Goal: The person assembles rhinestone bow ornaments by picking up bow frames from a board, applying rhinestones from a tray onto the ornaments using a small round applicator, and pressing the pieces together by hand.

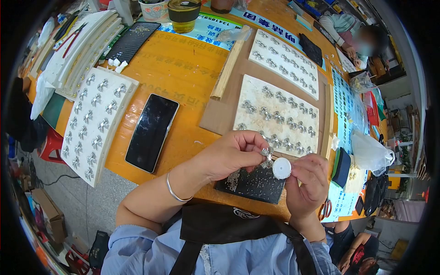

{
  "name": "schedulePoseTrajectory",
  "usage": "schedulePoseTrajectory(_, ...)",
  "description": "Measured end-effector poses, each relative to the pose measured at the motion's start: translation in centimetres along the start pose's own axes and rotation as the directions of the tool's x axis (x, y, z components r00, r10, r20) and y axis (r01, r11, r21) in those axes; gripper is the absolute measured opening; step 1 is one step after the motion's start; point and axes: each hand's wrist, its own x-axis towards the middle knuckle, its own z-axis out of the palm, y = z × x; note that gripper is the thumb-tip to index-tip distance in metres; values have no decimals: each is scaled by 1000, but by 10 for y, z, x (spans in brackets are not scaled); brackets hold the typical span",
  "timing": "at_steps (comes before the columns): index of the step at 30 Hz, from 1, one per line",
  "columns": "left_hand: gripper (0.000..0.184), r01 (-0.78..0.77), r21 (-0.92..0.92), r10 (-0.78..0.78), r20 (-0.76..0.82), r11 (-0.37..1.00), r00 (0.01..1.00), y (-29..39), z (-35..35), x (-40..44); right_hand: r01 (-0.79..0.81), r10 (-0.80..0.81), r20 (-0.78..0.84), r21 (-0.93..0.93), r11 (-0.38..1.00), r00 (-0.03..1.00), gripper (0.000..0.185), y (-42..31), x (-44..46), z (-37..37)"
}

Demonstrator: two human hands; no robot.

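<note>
A small silver bow-shaped piece [267, 156] is pinched between the thumb and fingers of my left hand [233, 155]. Close beside it, my right hand [309, 183] grips the edge of a round white disc [282, 168]. Both are held above a black tray [252, 185] dotted with tiny light beads. Just beyond my hands, a white board [256, 85] carries rows of similar silver bows. Another white board [293, 49] with bows lies farther back.
A phone [152, 133] lies left of centre, beside a stacked board of bows [86, 167]. Pliers [73, 39] rest at the upper left. A wooden strip [229, 66] borders the cardboard. Plastic bags [373, 153] are at the right. A person [343, 27] sits at the upper right.
</note>
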Motion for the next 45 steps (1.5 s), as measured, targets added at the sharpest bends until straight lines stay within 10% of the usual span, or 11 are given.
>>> schedulePoseTrajectory(45, 12, 50, -98, -53, -21, 994, 998, 0, 0, 0, -1, 1, 21, -27, 1000, 1000, 26, -1, -1, 2)
